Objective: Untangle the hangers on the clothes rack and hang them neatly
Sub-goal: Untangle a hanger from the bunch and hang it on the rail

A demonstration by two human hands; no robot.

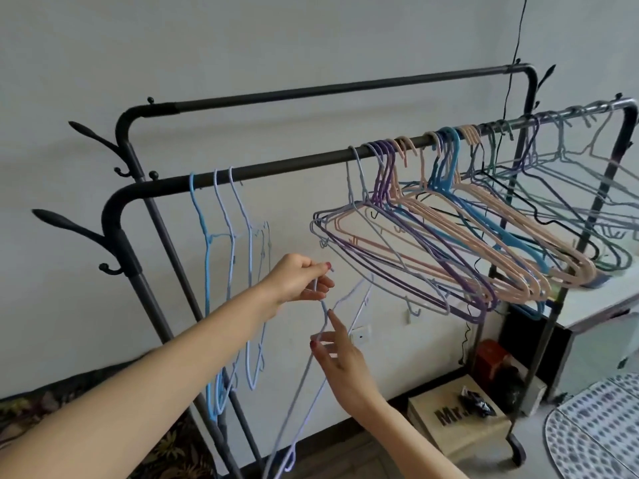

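Observation:
A black double-rail clothes rack (283,167) stands against the wall. Three pale blue and lilac hangers (228,271) hang straight at the left end of the front rail. A tangled bunch of purple, peach and blue hangers (449,243) crowds the rail's middle and right, tilted toward me. Below the rail, between the two groups, my left hand (297,281) pinches the hook of a loose lilac hanger (304,382). My right hand (340,354) holds that hanger's neck and shoulder just below, between thumb and fingers.
Branch-like coat hooks (69,226) stick out from the rack's left post. A cardboard box (456,416) and a red item (491,361) sit by the rack's base at right. A white table (594,305) stands behind the right end. A dotted mat (598,430) lies on the floor.

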